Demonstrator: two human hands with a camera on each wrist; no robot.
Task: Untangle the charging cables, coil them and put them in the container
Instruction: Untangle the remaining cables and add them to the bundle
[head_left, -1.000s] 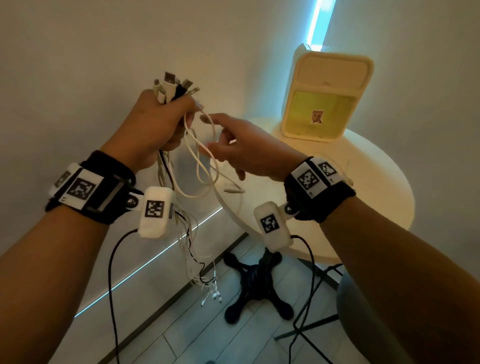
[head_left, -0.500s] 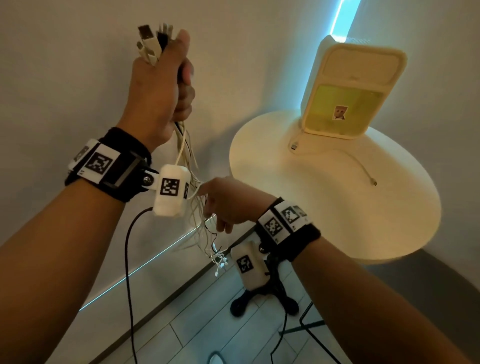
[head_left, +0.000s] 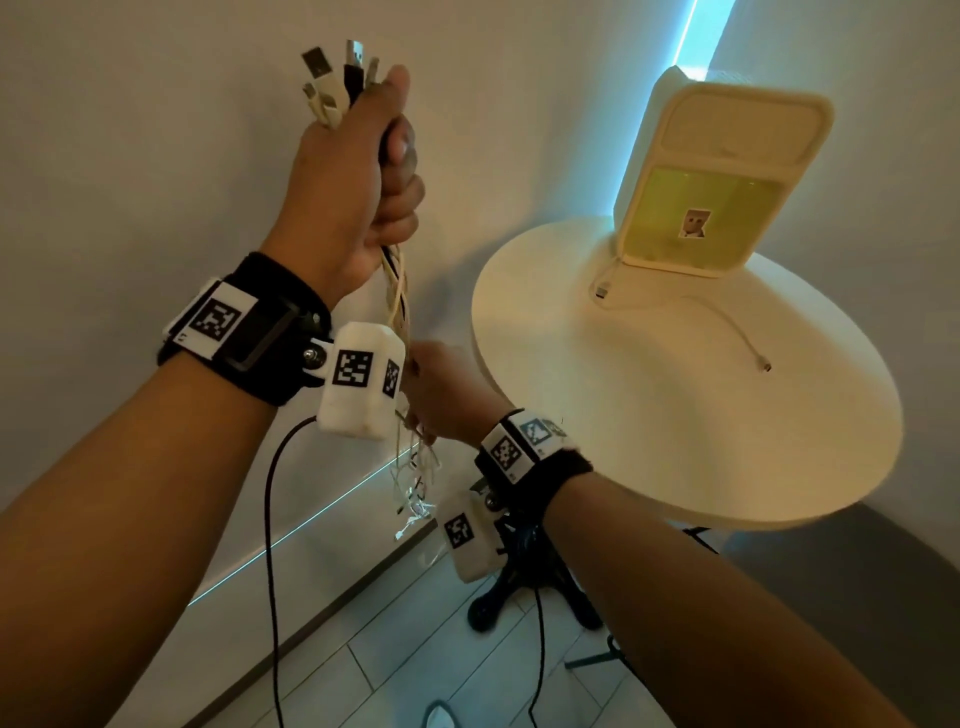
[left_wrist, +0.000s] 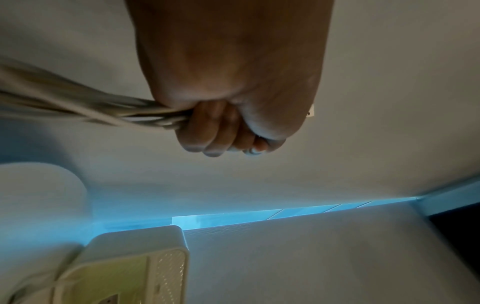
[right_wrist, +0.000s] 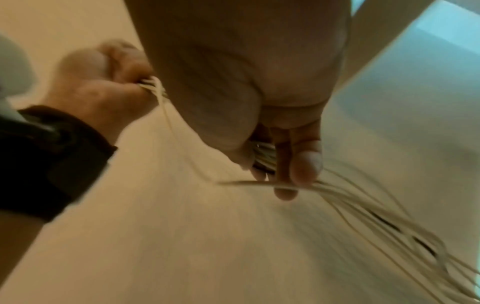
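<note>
My left hand is raised in a fist round a bundle of charging cables, mostly white with one black; their USB plugs stick out above the fist. In the left wrist view the fingers curl round the white strands. Lower down, my right hand grips the hanging cables; their loose ends dangle toward the floor. One more white cable lies on the round table, running from the cream and yellow container.
The container stands upright at the table's back, close to the wall with a blue light strip. A black table base stands on the wood floor. Black wires hang from both wrist cameras.
My left hand rose with the plug ends. My right hand dropped from beside it and slid down the bundle to a grip below the left wrist.
</note>
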